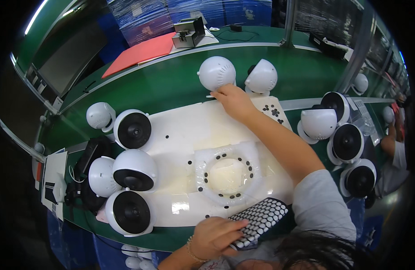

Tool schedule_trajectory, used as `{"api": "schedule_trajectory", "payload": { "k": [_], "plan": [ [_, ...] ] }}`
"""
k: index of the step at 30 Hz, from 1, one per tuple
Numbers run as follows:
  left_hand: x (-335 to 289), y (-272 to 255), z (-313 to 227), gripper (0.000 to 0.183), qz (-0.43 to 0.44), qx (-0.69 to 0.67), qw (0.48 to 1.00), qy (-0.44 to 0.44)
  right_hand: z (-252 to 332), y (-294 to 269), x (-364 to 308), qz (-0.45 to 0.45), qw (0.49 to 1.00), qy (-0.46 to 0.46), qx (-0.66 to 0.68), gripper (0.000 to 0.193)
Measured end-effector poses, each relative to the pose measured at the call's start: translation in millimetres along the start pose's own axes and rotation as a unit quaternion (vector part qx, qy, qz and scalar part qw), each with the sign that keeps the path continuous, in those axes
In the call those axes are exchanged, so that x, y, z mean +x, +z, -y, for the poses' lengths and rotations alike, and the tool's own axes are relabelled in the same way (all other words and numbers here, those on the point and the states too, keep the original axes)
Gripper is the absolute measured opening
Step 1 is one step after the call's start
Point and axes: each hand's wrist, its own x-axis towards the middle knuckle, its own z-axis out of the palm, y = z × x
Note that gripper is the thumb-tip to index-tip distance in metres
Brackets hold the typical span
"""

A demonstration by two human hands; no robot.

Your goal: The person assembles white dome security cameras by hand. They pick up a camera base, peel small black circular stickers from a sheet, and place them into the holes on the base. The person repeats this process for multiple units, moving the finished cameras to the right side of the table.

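My left hand, at the near edge of the table, grips a black sheet with rows of white round dots. My right arm reaches across to the far side, where my right hand has its fingers closed at the base of a white ball-shaped camera. A second white camera stands just right of it, turned sideways. Between my hands, a translucent ring-shaped foam pad lies on a white board. Small black round pads dot the ring and the board around it.
Several white cameras with black fronts stand along the board's left side. More cameras cluster at the right. Black pads lie at the board's far right corner. Behind are a red sheet and a metal box. Another person is at far right.
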Motion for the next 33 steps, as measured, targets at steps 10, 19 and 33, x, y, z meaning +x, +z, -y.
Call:
{"api": "schedule_trajectory", "payload": {
  "k": [10,19,33],
  "plan": [
    [7.3,16.2,-1.3,0.026,0.029,0.06,0.995,0.071,-23.6,-15.2,-34.4,0.125,0.907,0.364,-0.17,0.043],
    [6.7,7.8,1.5,0.037,0.006,0.004,0.999,0.048,-30.0,-90.4,-23.5,-0.068,0.953,0.29,-0.062,0.022],
    [1.7,-13.0,-10.9,0.013,-0.246,-0.111,0.928,-0.257,118.8,-155.0,-43.8,0.147,0.726,0.383,0.552,0.029]
  ]
}}
